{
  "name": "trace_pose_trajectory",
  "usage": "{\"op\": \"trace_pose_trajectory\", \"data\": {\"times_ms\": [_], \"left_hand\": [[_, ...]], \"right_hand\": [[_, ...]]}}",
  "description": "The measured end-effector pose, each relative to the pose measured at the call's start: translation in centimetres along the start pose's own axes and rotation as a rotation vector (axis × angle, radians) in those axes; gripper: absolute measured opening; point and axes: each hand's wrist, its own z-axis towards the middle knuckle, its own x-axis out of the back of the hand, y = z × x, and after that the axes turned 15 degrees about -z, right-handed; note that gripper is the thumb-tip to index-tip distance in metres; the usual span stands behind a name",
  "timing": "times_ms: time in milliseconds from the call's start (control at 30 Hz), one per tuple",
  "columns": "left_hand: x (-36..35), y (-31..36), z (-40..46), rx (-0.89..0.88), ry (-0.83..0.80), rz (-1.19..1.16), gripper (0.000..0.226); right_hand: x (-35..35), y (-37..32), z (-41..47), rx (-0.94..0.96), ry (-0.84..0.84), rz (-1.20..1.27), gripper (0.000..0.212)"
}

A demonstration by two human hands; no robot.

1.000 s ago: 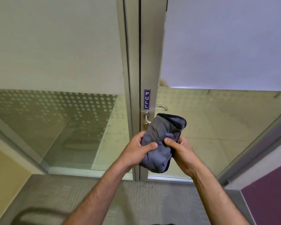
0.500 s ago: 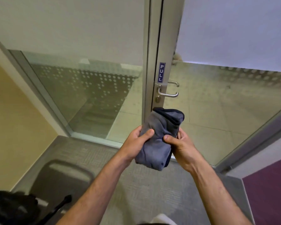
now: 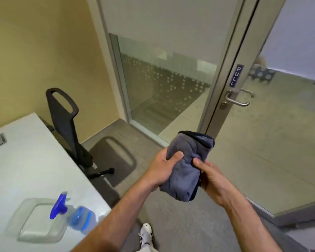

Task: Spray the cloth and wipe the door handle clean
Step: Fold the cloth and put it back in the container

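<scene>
Cloth: a folded grey cloth (image 3: 186,166) with a dark edge is held upright at chest height, between both hands, in front of the glass door.
Left hand: the left hand (image 3: 164,167) is wrapped round the cloth's left side, fingers clamped on the fabric.
Right hand: the right hand (image 3: 210,176) is closed on the right side, thumb pressed into the cloth.
Spray bottle: a blue-triggered spray bottle (image 3: 74,213) is seen untouched on the white worktop (image 3: 25,160), lower left, beside a clear tray (image 3: 22,231).
Door handle: the metal door handle (image 3: 237,100) is seen upper right, well apart from the cloth.
Progress: spraying and wiping are both judged not yet done.
</scene>
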Motion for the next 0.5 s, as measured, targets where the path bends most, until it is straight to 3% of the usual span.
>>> {"op": "trace_pose_trajectory", "data": {"times_ms": [200, 400, 500], "left_hand": [[5.5, 1.4, -8.7, -0.091, 0.245, 0.055, 0.027], [12.3, 3.9, -16.0, -0.153, 0.43, 0.157, 0.017], [16.1, 4.3, -19.5, -0.166, 0.516, 0.137, 0.028]], "right_hand": [[-8.2, 0.7, -2.1, 0.028, -0.239, -0.06, 0.054], [-17.2, 1.2, -2.4, 0.04, -0.368, -0.099, 0.052], [-21.7, 1.6, -2.6, 0.054, -0.437, -0.115, 0.049]]}}
